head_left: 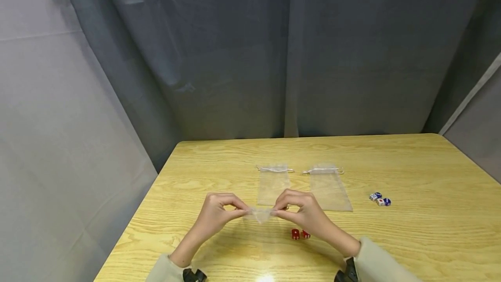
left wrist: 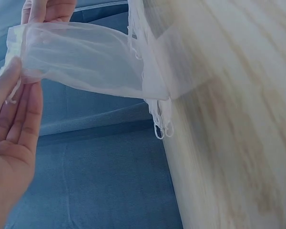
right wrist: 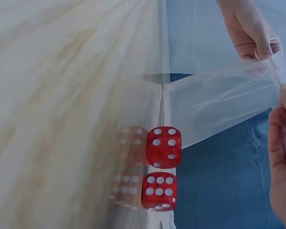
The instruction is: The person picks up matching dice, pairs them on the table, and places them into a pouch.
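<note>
A sheer white drawstring bag hangs upright by its mouth between my two hands. My left hand pinches one top corner between thumb and fingers, and my right hand pinches the other. In the left wrist view the thin mesh of the bag hangs down to the tabletop, its cord near the fingers. Beside the bag, close under my right forearm, lie two red dice with white dots, one die next to the other die. No contents show inside the bag.
Two more sheer drawstring bags, a left one and a right one, lie flat beyond my hands. Several blue and white dice sit together at the right. Grey curtains stand behind the wooden table.
</note>
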{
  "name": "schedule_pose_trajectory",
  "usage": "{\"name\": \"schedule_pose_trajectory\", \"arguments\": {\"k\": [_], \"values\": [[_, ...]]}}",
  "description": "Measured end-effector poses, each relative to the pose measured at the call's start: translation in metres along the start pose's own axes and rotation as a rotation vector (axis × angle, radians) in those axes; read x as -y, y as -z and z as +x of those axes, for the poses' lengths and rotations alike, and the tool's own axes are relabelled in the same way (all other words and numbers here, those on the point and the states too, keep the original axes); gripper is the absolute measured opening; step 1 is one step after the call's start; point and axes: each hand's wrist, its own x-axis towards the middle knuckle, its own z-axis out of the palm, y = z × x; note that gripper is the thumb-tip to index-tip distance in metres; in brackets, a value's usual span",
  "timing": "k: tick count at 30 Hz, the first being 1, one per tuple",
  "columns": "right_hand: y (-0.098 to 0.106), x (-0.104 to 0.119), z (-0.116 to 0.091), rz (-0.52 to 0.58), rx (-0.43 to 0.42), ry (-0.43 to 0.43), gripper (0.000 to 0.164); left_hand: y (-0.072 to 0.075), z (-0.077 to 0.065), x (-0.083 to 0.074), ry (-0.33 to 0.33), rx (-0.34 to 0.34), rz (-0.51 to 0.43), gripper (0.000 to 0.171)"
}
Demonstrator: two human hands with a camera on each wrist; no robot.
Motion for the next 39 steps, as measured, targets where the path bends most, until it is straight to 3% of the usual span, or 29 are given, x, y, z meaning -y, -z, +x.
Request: {"name": "schedule_pose_trajectory", "arguments": {"k": [5,13,21,30,36,39], "values": [[-0.003,0.001,-0.001,-0.003,0.017,-0.05,0.015,-0.002,0.0,0.0,-0.023,0.01,-0.011,0.008],[-0.001,0.001,0.0,0.049,0.06,-0.061,0.013,-0.005,-0.003,0.004,-0.072,0.032,-0.062,0.012],[0.004,-0.003,-0.004,0.067,0.102,-0.177,0.014,-0.006,-0.005,0.005,-0.097,0.04,-0.073,0.014],[0.019,-0.008,-0.015,0.063,0.105,-0.246,0.022,-0.006,-0.004,0.006,-0.119,0.042,-0.061,0.014],[0.037,-0.01,-0.028,0.007,0.092,-0.37,0.024,-0.006,-0.003,0.005,-0.133,0.031,-0.058,0.015],[0.045,-0.012,-0.034,-0.032,0.089,-0.389,0.023,-0.006,-0.002,0.005,-0.149,0.023,-0.058,0.015]]}}
